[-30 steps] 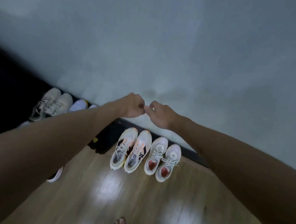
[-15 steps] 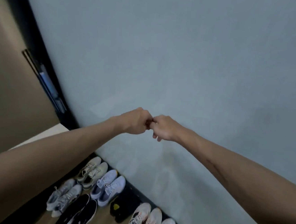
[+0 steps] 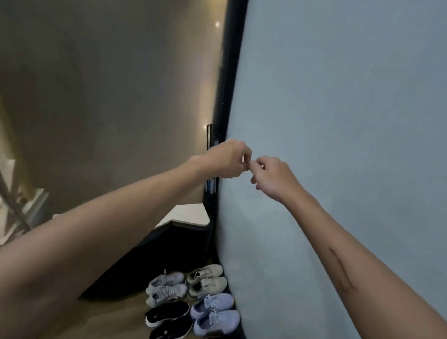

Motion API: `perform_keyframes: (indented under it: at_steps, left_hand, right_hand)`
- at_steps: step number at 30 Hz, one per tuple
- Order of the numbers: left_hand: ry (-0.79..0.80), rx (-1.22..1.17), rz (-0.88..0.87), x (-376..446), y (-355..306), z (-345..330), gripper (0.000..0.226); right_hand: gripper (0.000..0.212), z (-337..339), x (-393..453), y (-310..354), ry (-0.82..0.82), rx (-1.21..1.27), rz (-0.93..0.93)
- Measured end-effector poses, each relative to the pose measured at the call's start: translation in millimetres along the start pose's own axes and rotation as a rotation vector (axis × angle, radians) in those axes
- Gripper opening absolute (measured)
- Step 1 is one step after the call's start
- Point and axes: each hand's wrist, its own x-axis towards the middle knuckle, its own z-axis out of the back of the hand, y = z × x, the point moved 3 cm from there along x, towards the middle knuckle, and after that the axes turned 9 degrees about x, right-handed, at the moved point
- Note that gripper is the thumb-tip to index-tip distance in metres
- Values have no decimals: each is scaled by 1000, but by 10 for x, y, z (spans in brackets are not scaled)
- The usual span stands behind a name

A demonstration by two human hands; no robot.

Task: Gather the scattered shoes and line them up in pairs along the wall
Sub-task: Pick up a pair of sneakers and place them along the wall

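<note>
Left hand (image 3: pixel 226 158) and right hand (image 3: pixel 272 178), fingers curled and fingertips touching, hold nothing discernible before the wall (image 3: pixel 357 127); paired sneakers (image 3: pixel 190 300) line its base, the nearest cut off.

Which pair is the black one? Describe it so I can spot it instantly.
Start at the pale blue wall and follow its dark baseboard down to the shoes. The black pair sits in the outer row, away from the wall, beside the lavender pair. It is the only dark pair, with white soles.
</note>
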Motion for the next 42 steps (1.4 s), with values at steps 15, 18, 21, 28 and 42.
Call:
perform_keyframes:
  at_steps: [15,18,21,28,42]
  left_hand:
    - [-165,-140,835,-3437,774,-374,14]
    - [-166,-115,979,-4403,765,-215,18]
    - [-210,-119,1130,-5439,672,-36,20]
    - [-303,-16,1491,-8023,255,515,21]
    - [-506,29,1918,-11097,-569,940,32]
  right_hand:
    - [30,-2542,-1461,624,688,186,324]
    - [33,-3032,-2049,1067,846,153,426]
    - [36,-3466,-2775,1548,970,125,527]
    - [43,-4350,-4868,2642,1267,105,728]
    - [46,-5565,-7833,3893,1562,76,1043]
